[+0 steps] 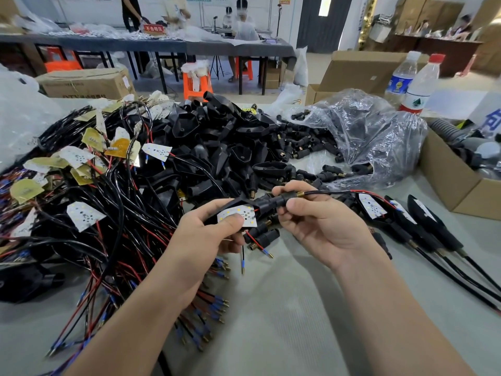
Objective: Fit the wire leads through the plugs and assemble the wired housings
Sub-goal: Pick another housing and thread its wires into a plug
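While the left hand [214,234] curls round a black housing [235,203], its thumb pressed on the white LED board [238,216] seated in it, the right hand [317,229] pinches a black plug [282,201] at the housing's neck, just right of frame centre. From the plug's brass threaded end [299,194], black and red wire leads [339,191] run off to the right. A few loose plugs [261,234] lie on the grey table [298,308] beneath the hands. A tangle of wired boards [95,172] fills the left. A heap of empty housings [217,142] sits at centre, beside a plastic bag of plugs [366,137]. Finished assemblies [431,234] lie at right, near a cardboard box [447,183].
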Available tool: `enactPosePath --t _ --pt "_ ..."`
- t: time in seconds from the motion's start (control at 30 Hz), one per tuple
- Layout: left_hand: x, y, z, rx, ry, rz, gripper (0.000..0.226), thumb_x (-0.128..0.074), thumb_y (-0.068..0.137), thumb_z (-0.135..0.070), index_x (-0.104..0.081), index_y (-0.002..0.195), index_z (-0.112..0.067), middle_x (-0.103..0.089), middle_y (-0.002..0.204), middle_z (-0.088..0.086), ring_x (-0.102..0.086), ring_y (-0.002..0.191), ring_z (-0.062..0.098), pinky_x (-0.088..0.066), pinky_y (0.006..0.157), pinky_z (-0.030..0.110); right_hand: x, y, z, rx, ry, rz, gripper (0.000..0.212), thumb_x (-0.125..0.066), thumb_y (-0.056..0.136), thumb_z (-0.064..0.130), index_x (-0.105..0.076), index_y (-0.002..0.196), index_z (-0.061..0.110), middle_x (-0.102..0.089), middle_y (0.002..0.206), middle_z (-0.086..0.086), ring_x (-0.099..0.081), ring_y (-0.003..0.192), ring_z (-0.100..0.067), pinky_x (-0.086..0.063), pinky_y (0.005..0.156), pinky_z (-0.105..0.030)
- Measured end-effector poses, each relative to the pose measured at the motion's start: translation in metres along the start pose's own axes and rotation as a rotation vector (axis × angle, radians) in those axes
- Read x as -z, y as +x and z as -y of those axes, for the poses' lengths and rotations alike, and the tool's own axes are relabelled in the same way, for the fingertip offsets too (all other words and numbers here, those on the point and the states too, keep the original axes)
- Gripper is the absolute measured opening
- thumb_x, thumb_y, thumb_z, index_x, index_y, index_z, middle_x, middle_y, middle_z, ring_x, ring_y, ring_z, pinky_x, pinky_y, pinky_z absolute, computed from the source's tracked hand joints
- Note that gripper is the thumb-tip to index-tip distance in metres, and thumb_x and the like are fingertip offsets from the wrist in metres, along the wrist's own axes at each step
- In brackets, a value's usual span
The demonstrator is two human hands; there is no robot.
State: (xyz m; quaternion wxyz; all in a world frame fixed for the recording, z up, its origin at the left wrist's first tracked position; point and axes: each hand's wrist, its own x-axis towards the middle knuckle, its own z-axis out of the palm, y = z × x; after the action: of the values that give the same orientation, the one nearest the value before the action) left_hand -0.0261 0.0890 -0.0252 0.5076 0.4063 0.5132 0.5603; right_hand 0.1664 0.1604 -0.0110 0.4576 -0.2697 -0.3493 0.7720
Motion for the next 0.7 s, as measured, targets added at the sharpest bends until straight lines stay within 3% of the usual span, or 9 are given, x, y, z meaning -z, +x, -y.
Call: enactPosePath --t 0.17,0.27,0.4,0.53,0.7 --pt "-0.0020 -0.0007 0.0000 -0.006 0.002 -0.046 0.017 -0.067 0.097 -0.012 -0.073 0.113 -0.016 -0.068 0.069 0.012 -0.063 0.060 0.016 -0.053 0.056 0.022 -0.0009 0.0010 -0.0006 -0.050 -0.024 -0.079 0.038 -0.057 0.084 -0.015 -0.078 0.071 0.014 -0.076 0.090 -0.013 -0.066 0.061 -0.017 -0.056 0.058 -0.019" --pt "-0.0045 -0.0028 -0.0016 -0.032 0.039 -0.055 0.015 -0.066 0.099 -0.016 -0.074 0.111 -0.013 -0.070 0.077 0.013 -0.063 0.061 0.016 -0.052 0.055 0.021 -0.0043 0.0026 -0.0026 -0.015 -0.023 -0.153 0.033 -0.061 0.089 -0.010 -0.080 0.073 0.012 -0.072 0.081 -0.012 -0.066 0.059 -0.014 -0.055 0.054 -0.017" --pt "-0.0064 -0.0035 -0.0024 -0.037 0.042 -0.036 0.017 -0.064 0.100 -0.018 -0.074 0.111 -0.010 -0.073 0.091 0.021 -0.063 0.062 0.016 -0.053 0.055 0.022 -0.0054 0.0035 -0.0037 0.029 0.019 -0.203 0.012 -0.069 0.082 -0.002 -0.077 0.080 0.008 -0.068 0.071 -0.006 -0.062 0.055 -0.011 -0.052 0.051 -0.016" --pt "-0.0039 -0.0026 -0.0015 -0.046 0.033 -0.044 0.016 -0.063 0.100 -0.013 -0.073 0.113 -0.011 -0.070 0.072 0.008 -0.064 0.060 0.015 -0.052 0.055 0.021 -0.0059 0.0017 -0.0031 0.016 -0.015 -0.139 0.016 -0.071 0.073 0.000 -0.080 0.075 0.012 -0.069 0.075 -0.009 -0.064 0.058 -0.012 -0.054 0.054 -0.017" --pt "-0.0018 -0.0019 -0.0008 -0.046 0.039 -0.029 0.017 -0.064 0.099 -0.009 -0.073 0.111 -0.018 -0.070 0.070 0.009 -0.064 0.061 0.015 -0.054 0.058 0.021 -0.0060 0.0010 -0.0033 0.006 0.009 -0.126 0.015 -0.073 0.068 0.002 -0.080 0.075 0.012 -0.069 0.076 -0.008 -0.065 0.059 -0.012 -0.055 0.055 -0.016"
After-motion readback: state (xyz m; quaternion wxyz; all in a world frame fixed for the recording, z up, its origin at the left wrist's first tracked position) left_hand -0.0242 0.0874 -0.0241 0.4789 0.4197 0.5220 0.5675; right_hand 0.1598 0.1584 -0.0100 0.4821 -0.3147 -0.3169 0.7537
